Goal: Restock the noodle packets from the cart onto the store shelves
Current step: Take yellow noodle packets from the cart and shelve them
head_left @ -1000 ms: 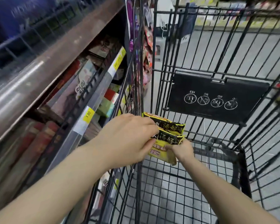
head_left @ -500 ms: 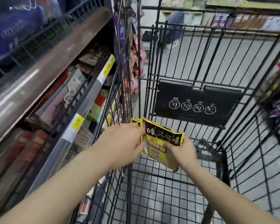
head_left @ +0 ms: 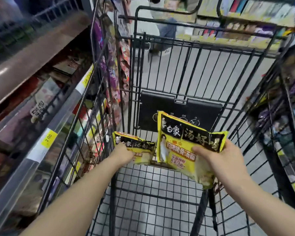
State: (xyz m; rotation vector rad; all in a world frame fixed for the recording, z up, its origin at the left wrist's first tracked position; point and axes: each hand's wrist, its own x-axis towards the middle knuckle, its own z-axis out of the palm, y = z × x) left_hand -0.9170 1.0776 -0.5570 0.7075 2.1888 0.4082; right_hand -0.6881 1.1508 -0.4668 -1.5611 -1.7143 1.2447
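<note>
Two yellow-and-black noodle packets are up inside the black wire cart (head_left: pixel 160 193). My right hand (head_left: pixel 223 160) grips the larger-looking packet (head_left: pixel 182 147) by its right side, printed face toward me, raised above the cart floor. My left hand (head_left: pixel 124 153) holds the second packet (head_left: pixel 140 147) lower and further left, near the cart's left wall. The two packets are apart. The store shelves (head_left: pixel 46 133) run along the left, just outside the cart wall, with a yellow price tag (head_left: pixel 48 138) on the rail.
A black child-seat flap (head_left: pixel 177 108) hangs on the cart's far wall. Hanging snack bags (head_left: pixel 109 68) line the aisle at the left behind the cart. A person (head_left: pixel 153 28) stands in the aisle beyond. More goods fill the racks at the right (head_left: pixel 293 103).
The two packets, held together between both hands before, have been pulled apart: my right hand lifted one to the right, my left hand keeps the other at the left. The view tilted up.
</note>
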